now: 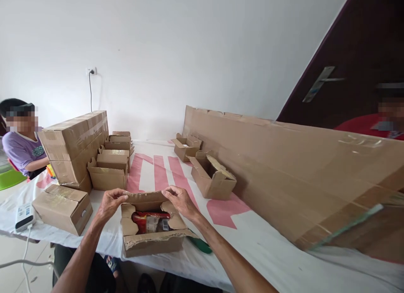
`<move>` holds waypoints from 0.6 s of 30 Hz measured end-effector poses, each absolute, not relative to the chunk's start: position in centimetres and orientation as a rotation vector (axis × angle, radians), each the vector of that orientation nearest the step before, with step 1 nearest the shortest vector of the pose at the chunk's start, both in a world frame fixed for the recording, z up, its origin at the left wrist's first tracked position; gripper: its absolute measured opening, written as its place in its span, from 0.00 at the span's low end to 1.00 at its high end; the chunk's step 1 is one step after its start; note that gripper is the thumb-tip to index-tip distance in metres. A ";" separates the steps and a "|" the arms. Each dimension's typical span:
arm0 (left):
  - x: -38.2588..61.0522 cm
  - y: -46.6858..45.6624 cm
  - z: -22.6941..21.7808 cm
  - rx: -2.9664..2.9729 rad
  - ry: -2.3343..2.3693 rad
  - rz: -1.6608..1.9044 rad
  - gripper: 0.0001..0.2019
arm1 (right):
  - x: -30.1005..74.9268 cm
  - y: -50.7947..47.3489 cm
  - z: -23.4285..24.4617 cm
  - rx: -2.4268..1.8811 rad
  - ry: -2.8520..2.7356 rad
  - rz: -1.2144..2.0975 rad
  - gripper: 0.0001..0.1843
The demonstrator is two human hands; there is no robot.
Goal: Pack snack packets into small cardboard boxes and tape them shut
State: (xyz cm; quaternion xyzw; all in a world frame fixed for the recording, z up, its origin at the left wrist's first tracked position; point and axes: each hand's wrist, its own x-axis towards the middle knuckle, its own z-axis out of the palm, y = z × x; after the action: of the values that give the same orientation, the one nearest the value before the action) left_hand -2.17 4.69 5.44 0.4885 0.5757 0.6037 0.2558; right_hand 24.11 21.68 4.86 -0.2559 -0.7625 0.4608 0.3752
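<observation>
Pinching hands: left hand [110, 203] and right hand [182, 199] each nip one end of the raised far flap [143, 196] of the carton [153, 248], apparently to steady it.
Open carton: lower centre of the frame, red packet [142, 222] showing between its side flaps [128, 220].
Cardboard panel [284, 167]: right of frame, perhaps a divider.

My cloth-covered table [284, 259]

Pink-red markings [160, 171] run over the white cloth [261, 232]. Directly before me sits an open box [154, 245], with a green object [202, 245] partly showing at its right. On my left rest a closed box [58, 207], a white device [24, 217], stacked taped boxes [75, 148] and a row of open boxes [109, 178]. Farther off, two small boxes [205, 186] stand open near a long cardboard panel [268, 171].
</observation>
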 end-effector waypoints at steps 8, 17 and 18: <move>-2.1 5.0 6.3 1.596 1.732 1.695 0.11 | 23.0 22.8 4.4 -0.640 -1.936 1.176 0.34; -2.4 6.0 6.9 1.750 1.869 1.622 0.12 | 22.7 24.0 4.2 -0.625 -1.955 1.218 0.34; -2.5 6.2 6.9 1.743 1.870 1.619 0.12 | 22.7 24.2 4.1 -0.625 -1.955 1.227 0.33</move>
State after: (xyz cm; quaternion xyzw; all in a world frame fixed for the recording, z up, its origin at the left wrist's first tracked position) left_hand -2.47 6.21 6.93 0.5749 0.6171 0.5342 0.0577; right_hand 22.68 24.20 4.14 -0.2433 -0.7607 0.4774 0.3662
